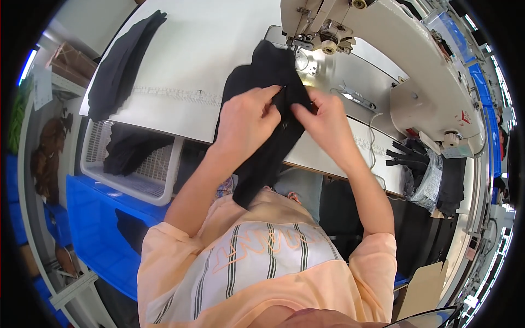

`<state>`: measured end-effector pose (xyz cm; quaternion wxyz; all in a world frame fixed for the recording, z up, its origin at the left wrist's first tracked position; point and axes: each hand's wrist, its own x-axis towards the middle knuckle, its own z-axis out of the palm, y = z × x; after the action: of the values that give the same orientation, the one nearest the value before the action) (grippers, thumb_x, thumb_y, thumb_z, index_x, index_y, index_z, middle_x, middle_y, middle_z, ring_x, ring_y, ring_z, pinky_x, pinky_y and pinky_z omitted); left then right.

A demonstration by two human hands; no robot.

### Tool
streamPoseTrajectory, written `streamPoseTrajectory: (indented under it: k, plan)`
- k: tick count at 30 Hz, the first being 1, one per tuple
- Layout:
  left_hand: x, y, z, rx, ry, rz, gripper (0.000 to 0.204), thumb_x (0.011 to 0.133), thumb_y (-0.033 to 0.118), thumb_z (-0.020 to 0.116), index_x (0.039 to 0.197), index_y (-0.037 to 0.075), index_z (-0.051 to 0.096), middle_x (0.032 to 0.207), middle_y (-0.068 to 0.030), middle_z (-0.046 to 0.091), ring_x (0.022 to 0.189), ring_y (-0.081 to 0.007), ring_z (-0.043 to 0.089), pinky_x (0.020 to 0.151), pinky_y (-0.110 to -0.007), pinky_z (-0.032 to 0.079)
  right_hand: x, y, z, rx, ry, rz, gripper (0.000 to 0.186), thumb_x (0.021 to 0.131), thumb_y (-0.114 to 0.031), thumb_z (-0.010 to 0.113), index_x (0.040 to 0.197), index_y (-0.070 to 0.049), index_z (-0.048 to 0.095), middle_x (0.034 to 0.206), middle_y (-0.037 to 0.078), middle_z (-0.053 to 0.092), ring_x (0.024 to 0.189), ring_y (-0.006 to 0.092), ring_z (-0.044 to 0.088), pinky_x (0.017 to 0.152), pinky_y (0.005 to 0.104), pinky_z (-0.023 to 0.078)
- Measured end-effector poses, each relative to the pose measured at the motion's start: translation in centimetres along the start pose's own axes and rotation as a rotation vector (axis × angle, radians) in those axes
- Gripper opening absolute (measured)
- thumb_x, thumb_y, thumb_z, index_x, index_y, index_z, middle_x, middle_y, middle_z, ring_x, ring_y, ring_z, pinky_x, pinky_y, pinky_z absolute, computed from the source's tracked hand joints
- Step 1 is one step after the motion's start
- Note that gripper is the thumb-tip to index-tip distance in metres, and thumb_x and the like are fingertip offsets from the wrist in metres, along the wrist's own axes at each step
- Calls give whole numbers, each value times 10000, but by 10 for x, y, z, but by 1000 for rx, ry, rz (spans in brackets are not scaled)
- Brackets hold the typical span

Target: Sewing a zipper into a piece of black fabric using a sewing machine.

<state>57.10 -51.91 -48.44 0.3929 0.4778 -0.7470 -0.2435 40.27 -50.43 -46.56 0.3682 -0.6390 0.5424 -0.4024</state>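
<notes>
A long piece of black fabric (266, 70) lies at the front of the sewing machine (432, 65). Its far end is close to the presser foot, and its lower part hangs over the table edge toward my lap. My left hand (249, 117) is closed on the fabric's left part, index finger and thumb pressed on it. On the right edge, my right hand (326, 117) pinches the same fabric between thumb and fingers. A fold or seam runs between the two hands; its detail is too dark to make out.
A stack of black fabric pieces (123, 68) lies on the white table (186, 60) at left. Below are a white basket (169, 183) with dark fabric and a blue bin (87, 218). Black zippers (407, 154) and a clear plastic bag (429, 183) sit at right.
</notes>
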Motion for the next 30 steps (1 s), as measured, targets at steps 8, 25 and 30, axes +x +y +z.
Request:
streamPoseTrajectory:
  k: [8, 25, 30]
  plan:
    - [19, 6, -12, 180, -140, 7, 238, 740, 167, 549, 828, -13, 678, 796, -201, 634, 783, -353, 618, 704, -433, 480, 27, 11, -23, 61, -215, 306, 132, 718, -77, 582, 630, 21, 600, 564, 19, 529, 491, 88, 476, 461, 231, 375]
    - [19, 14, -2, 265, -212, -26, 191, 759, 185, 551, 769, 13, 635, 782, -168, 638, 729, -340, 623, 677, -427, 493, 25, 23, -26, 198, -220, 451, 115, 708, -112, 623, 673, -3, 637, 626, 16, 584, 555, 76, 498, 500, 220, 403]
    - [20, 5, 8, 206, -158, 79, 142, 763, 134, 570, 840, 24, 617, 796, -150, 638, 745, -328, 629, 656, -416, 497, 20, 24, -18, 190, -258, 325, 92, 727, -98, 639, 711, -16, 677, 609, -36, 564, 571, 41, 471, 509, 217, 354]
